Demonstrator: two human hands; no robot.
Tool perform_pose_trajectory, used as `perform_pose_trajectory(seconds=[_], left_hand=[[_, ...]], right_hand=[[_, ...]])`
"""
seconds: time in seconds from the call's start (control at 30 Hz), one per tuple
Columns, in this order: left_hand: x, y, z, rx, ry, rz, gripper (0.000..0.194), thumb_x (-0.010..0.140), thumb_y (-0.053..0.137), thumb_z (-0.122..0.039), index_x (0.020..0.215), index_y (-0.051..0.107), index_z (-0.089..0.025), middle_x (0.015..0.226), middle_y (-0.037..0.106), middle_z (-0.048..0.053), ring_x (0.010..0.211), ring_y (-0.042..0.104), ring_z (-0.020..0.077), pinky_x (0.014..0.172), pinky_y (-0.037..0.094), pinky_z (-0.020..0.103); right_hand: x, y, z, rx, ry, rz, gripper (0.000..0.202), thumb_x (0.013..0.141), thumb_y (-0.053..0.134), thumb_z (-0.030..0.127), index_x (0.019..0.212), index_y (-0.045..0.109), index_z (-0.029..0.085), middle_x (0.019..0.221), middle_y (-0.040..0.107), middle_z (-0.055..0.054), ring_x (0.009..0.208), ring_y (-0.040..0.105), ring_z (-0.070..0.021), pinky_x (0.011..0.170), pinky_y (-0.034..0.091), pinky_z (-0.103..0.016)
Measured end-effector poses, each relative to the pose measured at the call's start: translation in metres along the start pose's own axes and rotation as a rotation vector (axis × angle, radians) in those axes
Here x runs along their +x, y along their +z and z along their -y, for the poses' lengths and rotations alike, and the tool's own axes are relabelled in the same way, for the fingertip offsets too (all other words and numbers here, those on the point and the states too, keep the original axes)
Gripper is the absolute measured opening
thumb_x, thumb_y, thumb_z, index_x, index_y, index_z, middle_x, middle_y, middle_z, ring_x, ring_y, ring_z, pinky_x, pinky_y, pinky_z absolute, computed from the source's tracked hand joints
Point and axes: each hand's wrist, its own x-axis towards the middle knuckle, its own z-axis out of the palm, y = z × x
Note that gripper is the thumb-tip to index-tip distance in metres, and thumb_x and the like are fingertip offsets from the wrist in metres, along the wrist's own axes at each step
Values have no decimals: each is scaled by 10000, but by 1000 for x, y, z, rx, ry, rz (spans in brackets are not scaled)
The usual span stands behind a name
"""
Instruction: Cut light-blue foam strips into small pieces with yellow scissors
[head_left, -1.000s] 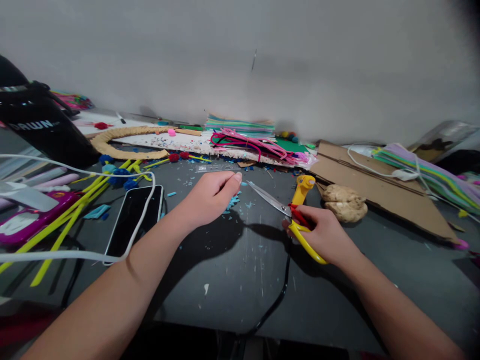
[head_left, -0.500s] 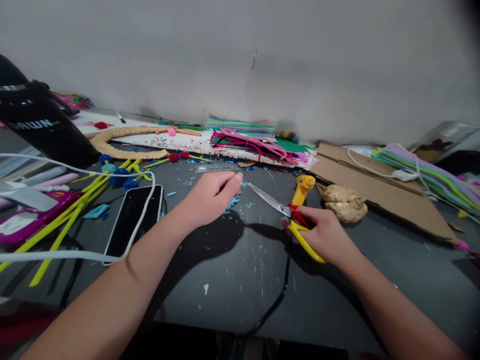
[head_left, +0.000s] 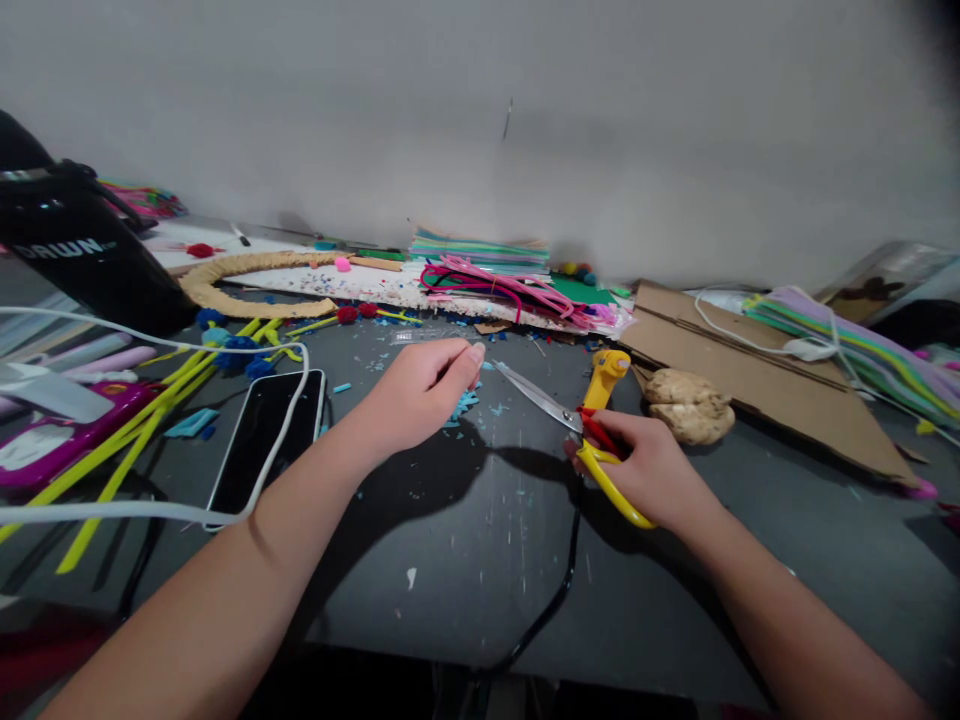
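My right hand [head_left: 637, 465] is wrapped round the yellow and red handles of a pair of scissors [head_left: 551, 408]. Their blades lie close together and point left, with the tips just short of my left fingertips. My left hand [head_left: 431, 390] is closed in a pinch, thumb pressed on the fingers; whatever sits in the pinch is too small or hidden to name. Below and behind that hand lie light blue scraps [head_left: 465, 404] on the grey table [head_left: 457, 600].
A yellow glue gun [head_left: 606, 385] stands behind my right hand, beside a beige lump [head_left: 688, 405] and cardboard [head_left: 757, 370]. Leftward are a phone [head_left: 270, 440] with a white cable, yellow pipe cleaners [head_left: 161, 415] and a black bottle [head_left: 82, 245]. Pink pipe cleaners [head_left: 510, 290] lie at the back.
Almost nothing differs. Both hands and the scissors keep nearly the same place and pose.
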Motion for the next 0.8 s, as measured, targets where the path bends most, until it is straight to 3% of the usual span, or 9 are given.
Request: perform_pose_trajectory(seconds=[0.33, 0.47, 0.6, 0.8], left_hand=[[-1, 0, -2, -4, 1, 1, 402, 1000, 393, -388, 673, 471, -168, 605, 439, -34, 589, 418, 100, 570, 332, 248], [0, 0, -2, -8, 4, 6, 406, 999, 393, -393, 670, 470, -169, 603, 435, -32, 586, 419, 104, 567, 330, 251], [0, 0, -2, -6, -1, -2, 405, 998, 393, -397, 673, 476, -170, 606, 441, -30, 591, 428, 107, 573, 338, 252], [-1, -1, -1, 26, 20, -9, 367, 991, 409, -387, 733, 551, -169, 629, 478, -21, 607, 449, 117, 575, 341, 256]], right_hand=[[0, 1, -7, -77, -46, -8, 123, 739, 605, 213, 663, 513, 184, 614, 396, 39, 596, 348, -114, 542, 283, -241], [1, -1, -6, -51, -14, -27, 139, 761, 627, 283, 694, 565, 177, 637, 454, 26, 614, 395, -128, 560, 321, -245], [1, -2, -3, 10, 37, -43, 252, 750, 674, 377, 674, 531, 185, 619, 414, 34, 596, 369, -123, 529, 310, -241], [1, -2, 1, 19, 18, -19, 244, 741, 672, 346, 657, 514, 181, 612, 414, 30, 594, 359, -117, 516, 311, -242]])
